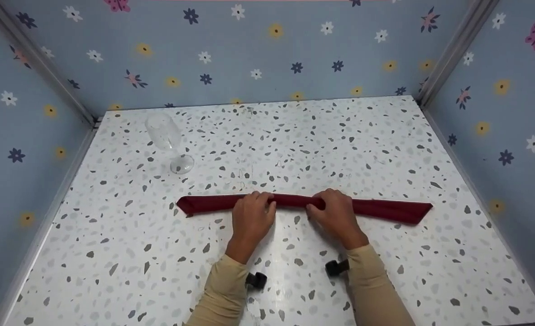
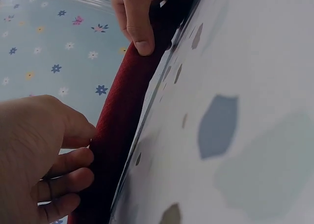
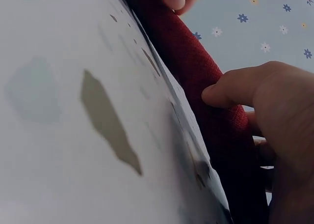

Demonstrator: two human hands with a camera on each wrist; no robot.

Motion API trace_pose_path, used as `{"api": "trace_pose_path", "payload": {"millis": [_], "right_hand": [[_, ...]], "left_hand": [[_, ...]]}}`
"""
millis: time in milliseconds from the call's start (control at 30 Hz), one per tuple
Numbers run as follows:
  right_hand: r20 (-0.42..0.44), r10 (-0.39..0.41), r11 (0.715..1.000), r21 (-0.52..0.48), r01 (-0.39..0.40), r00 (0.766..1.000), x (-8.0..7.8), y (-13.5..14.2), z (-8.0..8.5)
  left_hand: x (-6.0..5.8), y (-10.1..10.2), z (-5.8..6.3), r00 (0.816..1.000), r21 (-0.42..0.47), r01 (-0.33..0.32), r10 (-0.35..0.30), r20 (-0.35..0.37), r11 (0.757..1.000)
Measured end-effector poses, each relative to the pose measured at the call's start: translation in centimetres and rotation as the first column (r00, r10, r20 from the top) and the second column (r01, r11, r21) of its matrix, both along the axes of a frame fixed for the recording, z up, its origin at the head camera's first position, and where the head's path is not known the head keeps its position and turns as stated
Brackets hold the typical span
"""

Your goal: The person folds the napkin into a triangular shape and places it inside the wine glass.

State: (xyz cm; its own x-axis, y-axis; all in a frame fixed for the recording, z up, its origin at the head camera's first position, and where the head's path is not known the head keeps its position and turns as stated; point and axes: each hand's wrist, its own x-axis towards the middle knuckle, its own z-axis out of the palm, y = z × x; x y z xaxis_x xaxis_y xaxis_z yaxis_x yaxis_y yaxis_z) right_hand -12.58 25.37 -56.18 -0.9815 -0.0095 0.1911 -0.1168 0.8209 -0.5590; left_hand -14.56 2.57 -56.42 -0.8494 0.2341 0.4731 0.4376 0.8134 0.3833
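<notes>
A dark red cloth [image 1: 387,210], rolled into a long narrow band with slanted ends, lies crosswise on the speckled table. Near its middle the left hand [image 1: 251,215] grips it, fingers over the top and thumb on the near side. A short way to the right, the right hand [image 1: 335,213] holds the same band, its thumb [image 3: 218,94] pressed against the cloth. Between the hands a stretch of the roll shows. In the left wrist view the left fingers [image 2: 73,180] are bent with their tips at the cloth; part of the far side is hidden.
A clear stemmed glass [image 1: 181,164] stands at the back left of the white speckled table [image 1: 294,145]. Blue flowered panels [image 1: 267,50] enclose the back and both sides. Small black wrist mounts [image 1: 337,268] stick out from the tan sleeves [image 1: 376,285].
</notes>
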Motion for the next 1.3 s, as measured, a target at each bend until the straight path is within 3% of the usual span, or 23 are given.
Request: {"api": "trace_pose_path", "payload": {"millis": [200,500,967,1300], "right_hand": [[0.002,0.011,1.0,0.001,-0.011,1.0,0.2,-0.4,0.1],[-0.091,0.083,0.996,-0.014,-0.085,0.992,0.2,-0.7,0.1],[-0.163,0.16,0.985,-0.04,-0.168,0.974,0.5,-1.2,0.1],[-0.244,0.23,0.968,-0.044,-0.248,0.942,0.5,-1.9,0.3]], "left_hand": [[0.3,0.6,0.2,0.998,-0.002,0.023,-0.022,0.056,1.0],[0.5,0.7,0.1,0.994,0.067,0.002,-0.009,0.106,0.998],[0.3,0.7,0.3,0.989,0.143,-0.052,0.031,0.145,0.988],[0.8,1.5,0.5,0.952,0.278,-0.09,0.001,0.305,0.956]]}}
